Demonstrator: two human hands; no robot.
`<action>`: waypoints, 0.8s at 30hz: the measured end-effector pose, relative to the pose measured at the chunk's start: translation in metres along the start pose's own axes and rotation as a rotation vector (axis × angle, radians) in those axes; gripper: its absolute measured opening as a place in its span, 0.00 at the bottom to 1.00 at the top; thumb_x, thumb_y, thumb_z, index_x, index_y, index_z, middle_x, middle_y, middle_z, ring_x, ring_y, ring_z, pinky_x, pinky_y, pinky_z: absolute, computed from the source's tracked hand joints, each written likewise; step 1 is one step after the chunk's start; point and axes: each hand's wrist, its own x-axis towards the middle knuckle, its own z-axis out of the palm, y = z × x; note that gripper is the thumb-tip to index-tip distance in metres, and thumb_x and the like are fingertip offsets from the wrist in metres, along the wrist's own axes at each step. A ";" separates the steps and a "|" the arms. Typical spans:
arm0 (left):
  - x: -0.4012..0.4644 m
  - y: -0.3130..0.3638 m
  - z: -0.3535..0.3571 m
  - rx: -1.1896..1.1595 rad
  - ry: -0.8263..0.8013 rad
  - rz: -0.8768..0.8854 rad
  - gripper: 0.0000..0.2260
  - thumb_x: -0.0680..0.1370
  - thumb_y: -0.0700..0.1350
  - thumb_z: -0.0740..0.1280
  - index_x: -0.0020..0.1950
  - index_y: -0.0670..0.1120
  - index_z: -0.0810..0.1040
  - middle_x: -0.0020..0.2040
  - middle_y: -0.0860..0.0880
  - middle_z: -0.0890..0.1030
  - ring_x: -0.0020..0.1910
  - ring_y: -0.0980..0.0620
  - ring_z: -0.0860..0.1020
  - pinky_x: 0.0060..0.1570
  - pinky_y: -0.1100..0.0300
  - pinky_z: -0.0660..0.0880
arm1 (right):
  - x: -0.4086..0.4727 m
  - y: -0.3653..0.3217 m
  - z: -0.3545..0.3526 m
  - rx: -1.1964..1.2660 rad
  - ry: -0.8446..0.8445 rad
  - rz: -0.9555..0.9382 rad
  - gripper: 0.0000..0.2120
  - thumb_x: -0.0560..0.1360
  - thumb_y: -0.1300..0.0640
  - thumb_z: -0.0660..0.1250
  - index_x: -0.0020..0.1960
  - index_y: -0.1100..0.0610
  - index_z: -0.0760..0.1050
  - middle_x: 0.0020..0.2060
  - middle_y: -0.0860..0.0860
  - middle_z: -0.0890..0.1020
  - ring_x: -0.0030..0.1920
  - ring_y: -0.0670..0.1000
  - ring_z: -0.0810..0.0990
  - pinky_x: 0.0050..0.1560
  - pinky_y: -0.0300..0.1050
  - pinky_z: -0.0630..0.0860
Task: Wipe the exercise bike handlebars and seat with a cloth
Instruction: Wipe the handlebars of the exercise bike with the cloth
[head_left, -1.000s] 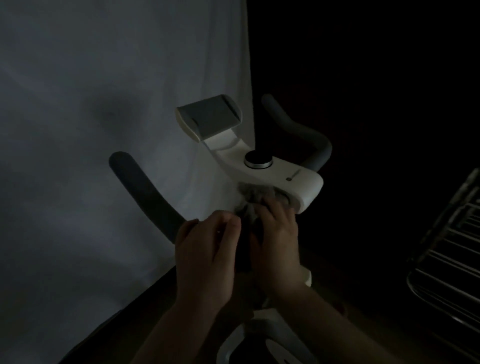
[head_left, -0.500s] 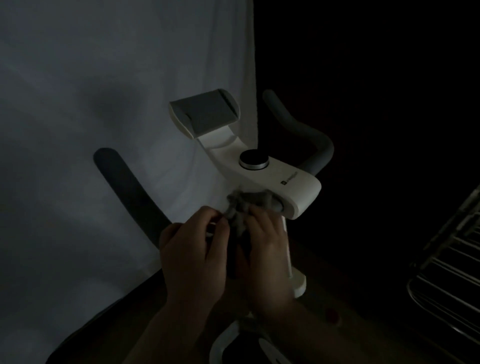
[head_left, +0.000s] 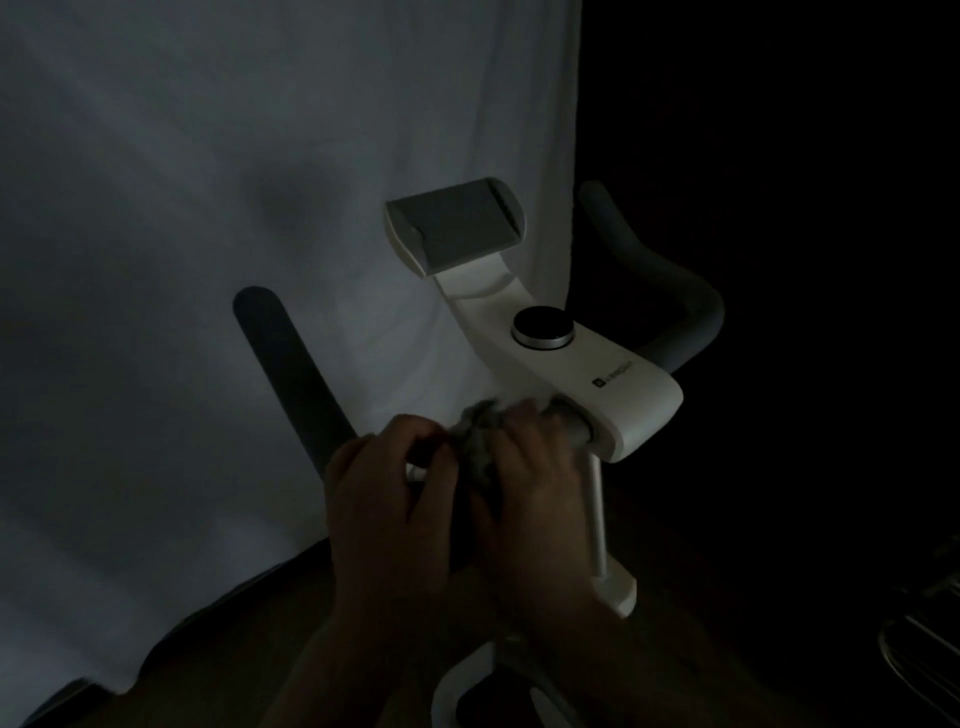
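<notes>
The room is very dim. A white exercise bike console (head_left: 613, 384) with a round knob (head_left: 543, 326) and a grey tablet holder (head_left: 457, 226) stands ahead. Dark grey handlebars curve out to the left (head_left: 291, 374) and to the right (head_left: 670, 291). A crumpled grey cloth (head_left: 478, 431) is wrapped around the bar just left of the console. My right hand (head_left: 535, 483) is closed over the cloth. My left hand (head_left: 389, 499) grips the bar beside it, touching the cloth's edge. The seat is out of view.
A white sheet (head_left: 208, 208) hangs behind the bike on the left. The white stem (head_left: 597, 509) drops to the frame below. A metal wire rack (head_left: 924, 644) shows at the lower right edge. The right side is dark.
Both hands with the cloth stay at the same spot on the bar near the console. The cloth bunches slightly differently, and the view has shifted a little.
</notes>
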 end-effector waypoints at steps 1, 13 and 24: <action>0.000 -0.001 0.000 -0.021 0.028 -0.005 0.13 0.75 0.53 0.55 0.41 0.48 0.74 0.36 0.53 0.76 0.37 0.51 0.75 0.41 0.54 0.72 | -0.005 -0.004 0.005 0.020 0.001 -0.051 0.17 0.72 0.48 0.59 0.56 0.52 0.77 0.55 0.50 0.80 0.60 0.50 0.73 0.70 0.53 0.62; -0.003 -0.002 0.001 0.051 0.015 0.004 0.15 0.74 0.55 0.55 0.43 0.50 0.78 0.39 0.55 0.78 0.41 0.56 0.75 0.49 0.47 0.73 | 0.008 0.028 -0.006 0.003 0.049 -0.127 0.15 0.71 0.53 0.59 0.56 0.53 0.76 0.55 0.51 0.81 0.59 0.49 0.74 0.71 0.52 0.61; -0.002 0.007 0.007 0.099 0.036 0.025 0.13 0.74 0.54 0.56 0.42 0.50 0.78 0.39 0.55 0.78 0.39 0.51 0.77 0.48 0.39 0.74 | -0.002 0.017 -0.003 0.059 0.024 0.036 0.19 0.71 0.52 0.59 0.59 0.54 0.76 0.59 0.53 0.79 0.64 0.53 0.72 0.70 0.52 0.62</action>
